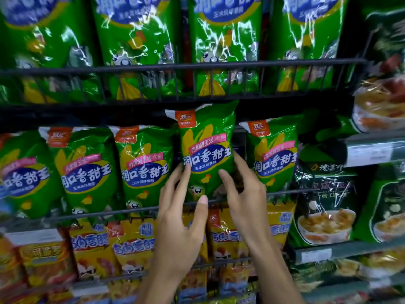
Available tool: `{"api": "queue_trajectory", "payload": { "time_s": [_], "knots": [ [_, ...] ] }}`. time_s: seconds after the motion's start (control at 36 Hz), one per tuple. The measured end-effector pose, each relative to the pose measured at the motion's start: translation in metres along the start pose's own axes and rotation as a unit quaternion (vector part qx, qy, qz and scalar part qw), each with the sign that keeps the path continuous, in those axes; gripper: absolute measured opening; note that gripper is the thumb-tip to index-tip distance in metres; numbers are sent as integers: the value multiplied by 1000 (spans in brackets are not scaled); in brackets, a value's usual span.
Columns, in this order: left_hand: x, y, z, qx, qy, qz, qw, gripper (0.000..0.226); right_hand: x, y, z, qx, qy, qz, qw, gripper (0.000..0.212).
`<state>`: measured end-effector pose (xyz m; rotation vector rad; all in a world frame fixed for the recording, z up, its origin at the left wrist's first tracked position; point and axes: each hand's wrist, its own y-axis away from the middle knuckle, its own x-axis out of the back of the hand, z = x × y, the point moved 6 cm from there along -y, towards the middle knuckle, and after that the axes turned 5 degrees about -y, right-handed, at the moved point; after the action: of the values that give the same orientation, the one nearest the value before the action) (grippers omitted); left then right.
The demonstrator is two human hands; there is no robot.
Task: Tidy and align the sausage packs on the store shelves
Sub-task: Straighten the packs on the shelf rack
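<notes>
Two hands are holding one green pack (207,148) on the middle rack (140,210): left hand (179,207) pinching its left edge, right hand (243,189) gripping its right edge; its long side is standing upright between them, sticking up above its neighbours

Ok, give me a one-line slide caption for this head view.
Both hands, left hand and right hand, hold a raised green sausage pack on the middle wire shelf.
</notes>
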<state>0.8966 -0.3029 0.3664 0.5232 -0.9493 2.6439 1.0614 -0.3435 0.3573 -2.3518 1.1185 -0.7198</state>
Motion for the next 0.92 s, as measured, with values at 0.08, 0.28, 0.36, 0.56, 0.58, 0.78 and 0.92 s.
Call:
{"api": "queue_trajectory", "payload": {
  "time_s": [0.08,0.28,0.36,0.56,0.58,0.78,0.92],
  "knots": [
    [-6,1,-5,0,-10,-11,1000,57,3,2,1,-13,35,-11,999,53],
    [-17,7,-9,5,-28,-53,998,65,12,5,-1,-12,83,-16,996,53],
    [-12,3,-8,6,-11,-56,998,62,23,2,-11,-9,71,34,997,50],
    [-17,1,-12,-5,-41,-77,996,66,19,4,-3,-31,66,19,997,50],
    [-17,2,-13,-4,-42,-86,995,67,18,6,-2,-31,63,21,997,50],
    [21,3,-13,-52,-22,40,998,49,21,32,-21,76,-26,156,984,39],
    [64,5,-39,-6,1,145,989,47,-8,42,-50,121,-73,85,986,37]
  ]
}}
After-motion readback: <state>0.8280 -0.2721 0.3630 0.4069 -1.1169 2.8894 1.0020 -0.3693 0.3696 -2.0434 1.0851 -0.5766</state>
